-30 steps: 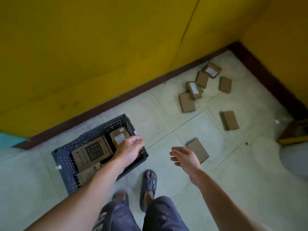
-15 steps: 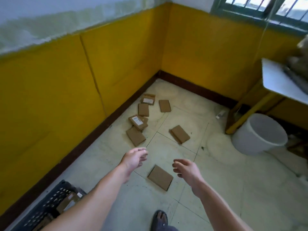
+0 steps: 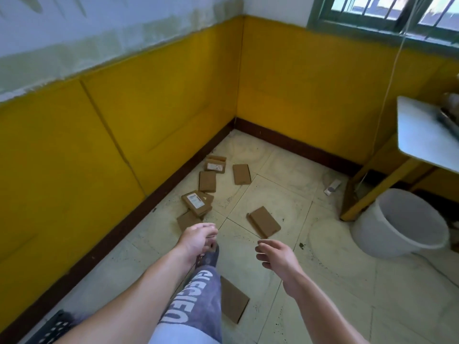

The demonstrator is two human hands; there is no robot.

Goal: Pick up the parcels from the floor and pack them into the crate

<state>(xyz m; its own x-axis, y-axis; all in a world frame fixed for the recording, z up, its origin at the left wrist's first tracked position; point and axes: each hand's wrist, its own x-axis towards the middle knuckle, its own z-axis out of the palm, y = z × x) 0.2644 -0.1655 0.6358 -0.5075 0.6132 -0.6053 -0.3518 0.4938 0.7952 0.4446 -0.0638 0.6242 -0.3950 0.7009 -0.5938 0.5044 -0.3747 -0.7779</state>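
Both my hands are empty now. Left hand [image 3: 198, 240] hangs loose w/ fingers [image 3: 211, 234] curled a bit, nothing in them; right hand [image 3: 275, 256] is half open, fingers [image 3: 263, 247] spread forward, also holding nothing. A sec ago the left was over the crate dropping a parcel in; since then I've turned away & stepped fwd, so the crate [image 3: 53, 330] is now just a dark corner at the bottom left edge, behind my left arm.

The nearest parcel [image 3: 233, 300] was ahead of my fingers half a sec ago; now it lies on the floor [image 3: 335, 281] right by my leg [image 3: 196, 301], under & behind the hands. Looks like I'm walking past it. Further out: one lone parcel [image 3: 264, 221] just ahead of the right hand, then a bunch by the wall [image 3: 196, 203], some overlapping, two more [image 3: 241, 173] nearer the corner. Bucket [image 3: 400, 222] and counter [image 3: 427, 135] off right.

So: one drop done, approx 7 left on the floor, next grab not started.
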